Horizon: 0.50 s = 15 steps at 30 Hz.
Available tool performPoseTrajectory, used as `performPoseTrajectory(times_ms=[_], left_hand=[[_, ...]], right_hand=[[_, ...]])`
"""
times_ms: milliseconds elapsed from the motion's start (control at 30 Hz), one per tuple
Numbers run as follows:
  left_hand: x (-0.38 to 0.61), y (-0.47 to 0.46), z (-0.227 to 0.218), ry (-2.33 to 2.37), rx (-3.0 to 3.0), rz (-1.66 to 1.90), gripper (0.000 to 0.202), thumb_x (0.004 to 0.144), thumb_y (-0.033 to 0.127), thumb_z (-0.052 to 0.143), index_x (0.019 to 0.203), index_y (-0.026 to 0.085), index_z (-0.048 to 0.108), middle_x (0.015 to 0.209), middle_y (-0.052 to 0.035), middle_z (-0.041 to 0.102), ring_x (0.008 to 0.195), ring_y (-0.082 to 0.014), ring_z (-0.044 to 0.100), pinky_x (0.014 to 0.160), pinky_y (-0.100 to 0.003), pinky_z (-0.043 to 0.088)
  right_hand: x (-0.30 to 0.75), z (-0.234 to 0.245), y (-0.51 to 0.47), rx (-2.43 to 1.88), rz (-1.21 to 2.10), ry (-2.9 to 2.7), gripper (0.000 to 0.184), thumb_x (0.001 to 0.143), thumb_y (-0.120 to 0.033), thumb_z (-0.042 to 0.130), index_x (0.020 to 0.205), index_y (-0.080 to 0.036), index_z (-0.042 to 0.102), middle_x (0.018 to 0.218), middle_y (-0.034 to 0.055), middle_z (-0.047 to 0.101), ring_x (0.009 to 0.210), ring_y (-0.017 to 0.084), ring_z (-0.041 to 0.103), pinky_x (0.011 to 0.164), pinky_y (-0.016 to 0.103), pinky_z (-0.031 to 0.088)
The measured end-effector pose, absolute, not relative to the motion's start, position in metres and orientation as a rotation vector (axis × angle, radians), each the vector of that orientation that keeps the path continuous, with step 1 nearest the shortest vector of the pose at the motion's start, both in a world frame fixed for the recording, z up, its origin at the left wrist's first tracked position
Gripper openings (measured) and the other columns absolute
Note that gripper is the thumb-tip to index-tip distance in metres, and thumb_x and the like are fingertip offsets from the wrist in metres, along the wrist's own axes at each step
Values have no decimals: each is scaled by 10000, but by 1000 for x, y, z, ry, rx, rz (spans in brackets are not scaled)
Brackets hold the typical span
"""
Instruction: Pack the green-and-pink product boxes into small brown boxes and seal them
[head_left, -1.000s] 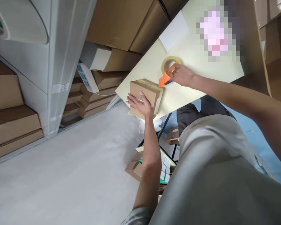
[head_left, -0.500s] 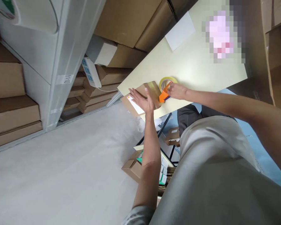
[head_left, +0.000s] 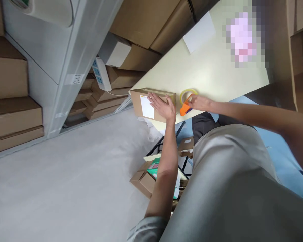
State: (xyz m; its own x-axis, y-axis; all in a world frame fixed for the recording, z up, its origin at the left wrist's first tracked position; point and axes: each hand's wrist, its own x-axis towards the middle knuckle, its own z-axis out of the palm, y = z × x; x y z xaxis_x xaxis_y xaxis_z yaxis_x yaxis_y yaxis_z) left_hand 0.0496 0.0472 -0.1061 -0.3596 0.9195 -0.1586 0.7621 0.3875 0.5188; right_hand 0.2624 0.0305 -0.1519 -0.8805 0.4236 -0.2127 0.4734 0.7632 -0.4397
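A small brown cardboard box (head_left: 141, 102) with a white label stands at the near corner of the pale yellow table (head_left: 212, 74). My left hand (head_left: 163, 107) lies flat on the box's side, fingers spread. My right hand (head_left: 200, 102) grips an orange tape dispenser (head_left: 184, 108) with a roll of clear tape (head_left: 188, 94), right beside the box on the table.
A white sheet (head_left: 199, 32) lies farther back on the table. Large cardboard boxes (head_left: 146, 23) and a power strip (head_left: 100, 74) are stacked beyond the table. Small open boxes (head_left: 143, 179) sit on the floor under the table.
The box has been turned so its labelled face shows and now stands on the table corner. My right hand brought the tape dispenser closer to the box and nearer the table edge.
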Motion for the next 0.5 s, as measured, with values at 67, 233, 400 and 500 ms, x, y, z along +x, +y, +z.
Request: performPoseTrajectory(times_ms=[67, 233, 400, 500], left_hand=[[50, 47, -107, 2224, 1478, 475, 769, 1111, 432, 575, 1798, 187, 331, 1937, -144, 160, 1811, -222, -76, 1458, -525, -22], [51, 46, -105, 2254, 1508, 443, 776, 1107, 435, 576, 1797, 159, 353, 1920, -178, 209, 1811, -255, -38, 1461, -531, 50], [49, 38, -102, 2286, 1693, -23, 790, 1139, 437, 466, 1825, 106, 256, 1923, -188, 163, 1812, -270, -8, 1464, -518, 80], [46, 33, -104, 2254, 1755, -22, 807, 1132, 452, 476, 1823, 96, 260, 1920, -193, 171, 1811, -278, -4, 1464, -517, 72]], right_hand=[[305, -158, 44, 909, -554, 2773, 558, 999, 40, 387, 1484, -16, 658, 979, 121, 868, 859, 256, 818, 1159, 497, 563], [348, -170, 103, 1144, -289, 2820, 558, 1051, -55, 373, 1564, 76, 550, 1015, 182, 852, 925, 280, 829, 1190, 538, 519], [281, -201, 128, 1491, -739, 2829, 627, 1186, -261, 158, 1357, -27, 714, 1068, 141, 846, 1199, 305, 812, 1225, 579, 480], [252, -215, 121, 1570, -939, 2819, 652, 1193, -387, 195, 1221, -48, 752, 1120, 146, 834, 1317, 363, 762, 1253, 632, 445]])
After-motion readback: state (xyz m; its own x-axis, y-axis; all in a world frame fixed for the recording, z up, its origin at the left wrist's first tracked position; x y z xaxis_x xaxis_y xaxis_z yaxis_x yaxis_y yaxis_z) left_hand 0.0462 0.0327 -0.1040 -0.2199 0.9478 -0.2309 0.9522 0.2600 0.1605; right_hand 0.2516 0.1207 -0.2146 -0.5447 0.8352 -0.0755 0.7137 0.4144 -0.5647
